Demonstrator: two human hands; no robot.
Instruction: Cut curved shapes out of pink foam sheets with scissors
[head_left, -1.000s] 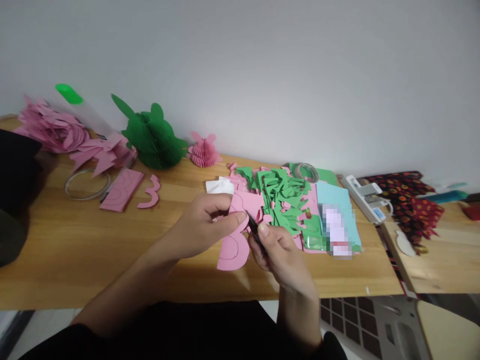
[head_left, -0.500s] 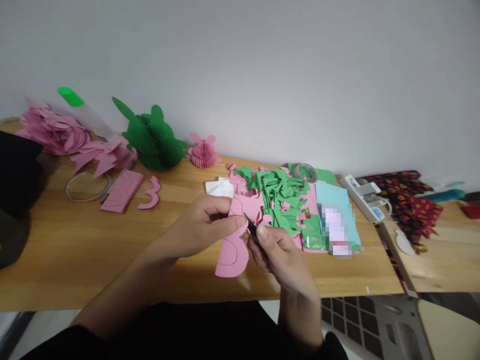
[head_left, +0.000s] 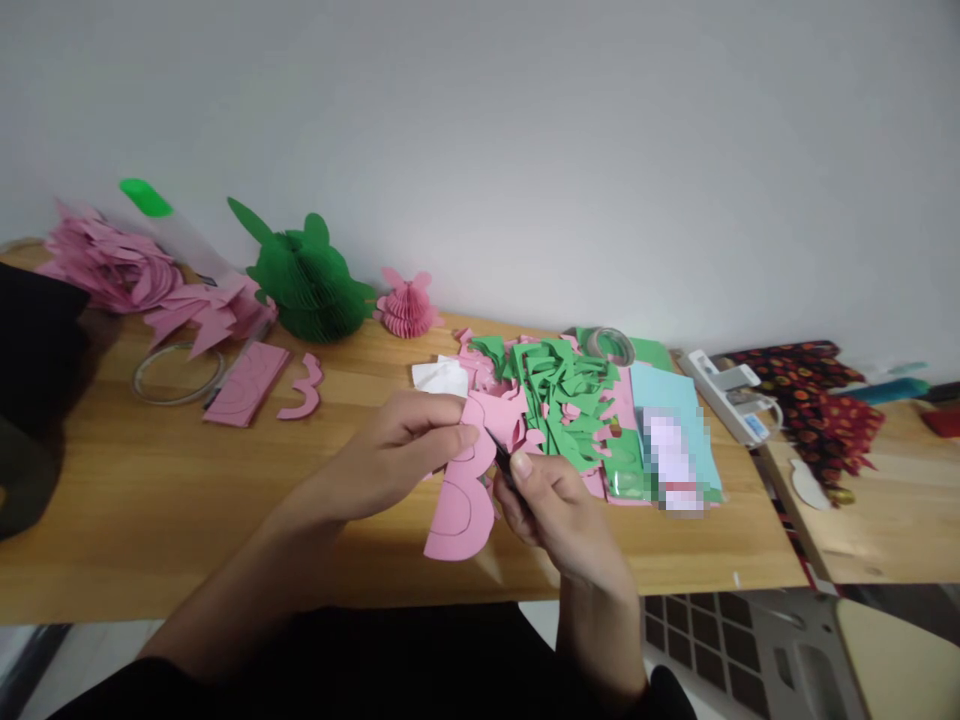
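Note:
My left hand (head_left: 409,445) pinches a pink paper (head_left: 459,510) with drawn curved lines and a scalloped right edge, held above the wooden table. My right hand (head_left: 551,505) is closed round dark scissors (head_left: 501,458), whose blades meet the paper's right side just beside my left thumb; the handles are mostly hidden in my fingers. Behind both hands lies a heap of green paper scraps (head_left: 559,385) mixed with pink ones. Left of my hands a stack of pink paper with pencil outlines (head_left: 246,385) lies near a wavy pink cutout (head_left: 304,390).
A green honeycomb paper figure (head_left: 315,285) and a small pink one (head_left: 407,308) stand by the wall. Tape rolls (head_left: 176,372) and pink paper pieces (head_left: 112,260) lie left. Blue paper (head_left: 671,390) and a power strip (head_left: 731,395) are at right. The table's front edge is close to me.
My left thumb has shifted slightly left and up along the pink paper, and the paper's lower end has swung a little left and down. Both hands keep their hold.

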